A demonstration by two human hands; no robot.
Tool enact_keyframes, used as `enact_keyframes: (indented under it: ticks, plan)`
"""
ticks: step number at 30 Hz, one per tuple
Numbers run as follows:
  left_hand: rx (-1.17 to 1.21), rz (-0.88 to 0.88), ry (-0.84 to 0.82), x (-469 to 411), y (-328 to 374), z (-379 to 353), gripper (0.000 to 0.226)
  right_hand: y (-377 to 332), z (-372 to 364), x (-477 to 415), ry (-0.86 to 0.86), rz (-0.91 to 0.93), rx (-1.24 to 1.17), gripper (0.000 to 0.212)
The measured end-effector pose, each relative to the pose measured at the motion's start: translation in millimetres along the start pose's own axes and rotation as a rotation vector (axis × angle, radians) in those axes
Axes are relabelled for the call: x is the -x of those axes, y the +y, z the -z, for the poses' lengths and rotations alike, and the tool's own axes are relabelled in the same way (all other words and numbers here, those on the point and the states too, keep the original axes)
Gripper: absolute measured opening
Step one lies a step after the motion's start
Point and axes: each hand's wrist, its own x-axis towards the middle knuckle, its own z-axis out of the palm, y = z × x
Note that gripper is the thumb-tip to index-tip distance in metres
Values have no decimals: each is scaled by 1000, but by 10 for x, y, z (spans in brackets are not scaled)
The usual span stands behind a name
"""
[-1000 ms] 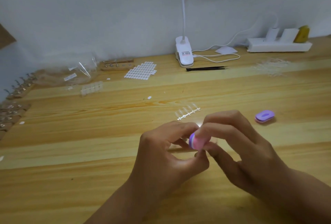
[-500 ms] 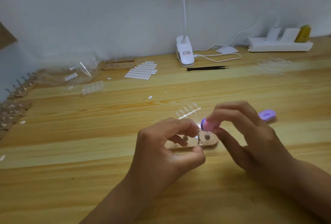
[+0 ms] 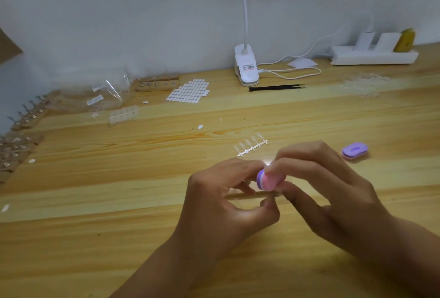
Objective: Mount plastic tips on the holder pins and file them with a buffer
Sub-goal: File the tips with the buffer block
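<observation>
Beneath right hand [image 3: 333,190], holder [image 3: 247,195] lies left-right; buffer [image 3: 266,180] pinched edge-on.

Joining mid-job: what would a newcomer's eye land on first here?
Centre: the right hand pinches a pink-and-purple buffer beside the left hand, which holds a wooden holder. A second purple buffer lies on the table to their right, and a white clip lamp stands at the back.

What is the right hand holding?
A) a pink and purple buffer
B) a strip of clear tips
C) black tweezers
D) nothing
A: the right hand pinches the buffer between fingers and thumb, while the tweezers and tip strip lie on the table.
</observation>
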Motion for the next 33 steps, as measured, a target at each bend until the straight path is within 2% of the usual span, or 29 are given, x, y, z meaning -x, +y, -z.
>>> enact_keyframes:
  ticks: [2,6,9,11,14,16,19,21,24,28,33]
  plan:
    - [14,38,21,3,-7,13,28,88,62,-4,-20,-43,35,21]
    - [42,73,21,-18,-6,21,28,58,57,-38,51,-92,-3,30]
    - [51,41,-1,-14,-18,-7,28,2,-4,-11,-1,-20,5,19]
    - [78,92,17,-16,-22,-8,26,78,42,-2,-35,-54,30,17]
    - [84,125,35,-29,-26,6,26,84,55,-32,22,-126,15,27]
    - [106,89,11,-25,-27,8,28,-11,-1,-50,52,-98,-23,27]
    - [107,63,8,-1,-39,-1,26,-31,-9,-24,2,-22,8,19]
    - [143,135,33,2,-51,6,26,69,49,-22,-17,-80,35,21]
    - [183,173,26,-7,-55,11,28,84,62,-39,46,-142,5,29]
    - [220,115,-15,5,-24,2,33,-21,5,-19,39,-40,-43,24]
    - [510,323,-31,-14,-16,23,22,71,59,-41,71,-114,-9,29]
